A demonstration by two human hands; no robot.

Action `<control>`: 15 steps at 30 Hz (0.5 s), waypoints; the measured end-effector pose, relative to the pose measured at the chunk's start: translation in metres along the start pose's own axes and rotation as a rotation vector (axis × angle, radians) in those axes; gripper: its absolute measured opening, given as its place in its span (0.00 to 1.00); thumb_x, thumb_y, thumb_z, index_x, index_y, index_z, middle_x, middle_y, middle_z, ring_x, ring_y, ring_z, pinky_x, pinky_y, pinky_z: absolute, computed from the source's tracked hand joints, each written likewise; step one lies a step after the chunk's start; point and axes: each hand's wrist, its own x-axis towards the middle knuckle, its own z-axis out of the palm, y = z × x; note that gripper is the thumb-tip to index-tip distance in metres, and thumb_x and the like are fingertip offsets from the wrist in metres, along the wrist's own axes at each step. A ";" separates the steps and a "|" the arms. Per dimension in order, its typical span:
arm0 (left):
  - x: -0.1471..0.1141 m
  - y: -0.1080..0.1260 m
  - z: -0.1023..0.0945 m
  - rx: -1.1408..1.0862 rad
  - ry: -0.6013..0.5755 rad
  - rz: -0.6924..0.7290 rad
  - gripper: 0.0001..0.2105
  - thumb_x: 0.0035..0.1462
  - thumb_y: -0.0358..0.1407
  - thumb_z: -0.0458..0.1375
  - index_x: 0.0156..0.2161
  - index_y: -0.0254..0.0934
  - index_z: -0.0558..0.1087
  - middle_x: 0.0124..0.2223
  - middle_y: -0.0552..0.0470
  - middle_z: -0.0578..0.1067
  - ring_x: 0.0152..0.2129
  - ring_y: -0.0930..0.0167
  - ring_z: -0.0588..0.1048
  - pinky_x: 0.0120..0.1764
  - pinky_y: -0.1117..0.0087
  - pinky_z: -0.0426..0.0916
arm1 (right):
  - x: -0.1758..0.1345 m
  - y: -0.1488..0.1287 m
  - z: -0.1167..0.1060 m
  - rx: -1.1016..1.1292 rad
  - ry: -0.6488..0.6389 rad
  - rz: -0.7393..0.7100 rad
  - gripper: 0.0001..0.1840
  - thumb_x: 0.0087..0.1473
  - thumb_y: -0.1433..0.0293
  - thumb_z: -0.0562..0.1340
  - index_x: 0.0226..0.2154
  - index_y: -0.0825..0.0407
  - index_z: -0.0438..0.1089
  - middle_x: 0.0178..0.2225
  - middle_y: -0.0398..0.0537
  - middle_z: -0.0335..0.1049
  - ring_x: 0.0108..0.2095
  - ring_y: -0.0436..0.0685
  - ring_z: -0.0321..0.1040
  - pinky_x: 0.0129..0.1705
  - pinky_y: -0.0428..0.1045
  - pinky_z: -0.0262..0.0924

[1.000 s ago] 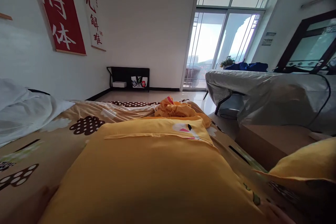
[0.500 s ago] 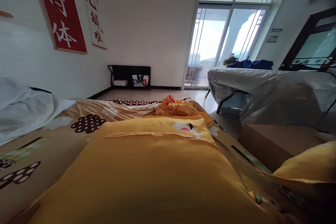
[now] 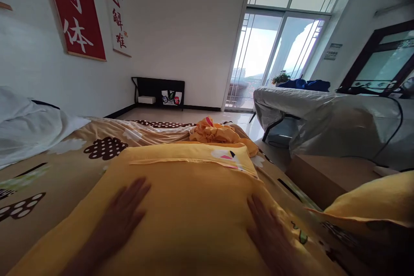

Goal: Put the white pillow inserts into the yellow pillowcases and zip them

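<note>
Yellow-cased pillow (image 3: 190, 207), lower centre of frame: plump, plain-faced, a flap edge (image 3: 168, 162) crossing its upper end; pink, white and black print (image 3: 226, 155) marks the upper right corner. Left hand (image 3: 121, 215) and right hand (image 3: 270, 226) lie palm-down on it, fingers spread.

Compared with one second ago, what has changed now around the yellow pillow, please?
The left hand and right hand have moved from the sides of the pillow, at the picture's bottom, inward and forward; both now appear to rest open on its top. The crumpled orange cloth and the yellow cushion at right stayed in place.
</note>
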 end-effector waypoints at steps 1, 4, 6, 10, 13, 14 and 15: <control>-0.007 0.002 0.007 0.008 -0.012 0.006 0.29 0.62 0.40 0.46 0.66 0.42 0.45 0.66 0.50 0.54 0.62 0.68 0.54 0.63 0.66 0.42 | -0.006 -0.003 0.008 -0.009 -0.038 -0.024 0.35 0.62 0.59 0.47 0.67 0.43 0.30 0.65 0.48 0.47 0.61 0.63 0.52 0.57 0.63 0.52; -0.041 -0.004 0.015 0.000 -0.040 -0.093 0.30 0.62 0.40 0.46 0.67 0.43 0.44 0.66 0.49 0.54 0.62 0.67 0.55 0.63 0.63 0.44 | -0.028 0.004 0.019 -0.024 -0.110 0.002 0.39 0.59 0.57 0.50 0.67 0.46 0.32 0.65 0.50 0.47 0.62 0.66 0.49 0.58 0.64 0.51; -0.071 -0.018 0.016 -0.017 -0.072 -0.185 0.31 0.61 0.43 0.46 0.67 0.46 0.41 0.66 0.50 0.54 0.62 0.64 0.56 0.61 0.59 0.49 | -0.047 0.018 0.017 -0.022 -0.114 0.030 0.42 0.56 0.54 0.53 0.67 0.46 0.36 0.65 0.51 0.47 0.62 0.68 0.49 0.57 0.66 0.52; -0.132 -0.045 0.014 -0.065 -0.212 -0.256 0.45 0.50 0.52 0.56 0.66 0.51 0.34 0.66 0.48 0.54 0.60 0.55 0.59 0.59 0.50 0.54 | -0.077 0.048 0.002 0.017 -0.075 0.006 0.45 0.51 0.54 0.58 0.66 0.43 0.39 0.62 0.50 0.55 0.58 0.69 0.57 0.53 0.65 0.59; -0.157 -0.050 0.009 -0.106 -0.280 -0.370 0.48 0.46 0.51 0.58 0.66 0.55 0.32 0.66 0.52 0.54 0.60 0.54 0.58 0.58 0.50 0.57 | -0.088 0.059 -0.005 0.097 -0.123 -0.001 0.37 0.52 0.59 0.57 0.64 0.40 0.49 0.60 0.46 0.59 0.57 0.66 0.60 0.52 0.61 0.63; -0.159 -0.048 0.006 -0.116 -0.280 -0.414 0.46 0.47 0.50 0.57 0.65 0.57 0.33 0.66 0.54 0.55 0.60 0.55 0.58 0.57 0.50 0.58 | -0.090 0.061 -0.006 0.123 -0.139 0.027 0.33 0.52 0.61 0.56 0.62 0.40 0.54 0.59 0.45 0.61 0.57 0.65 0.60 0.52 0.60 0.64; -0.159 -0.045 0.003 -0.124 -0.276 -0.449 0.43 0.49 0.48 0.55 0.65 0.58 0.34 0.65 0.57 0.56 0.60 0.56 0.58 0.57 0.51 0.59 | -0.091 0.062 -0.007 0.137 -0.141 0.074 0.29 0.53 0.61 0.55 0.59 0.41 0.60 0.57 0.44 0.63 0.56 0.64 0.62 0.52 0.59 0.64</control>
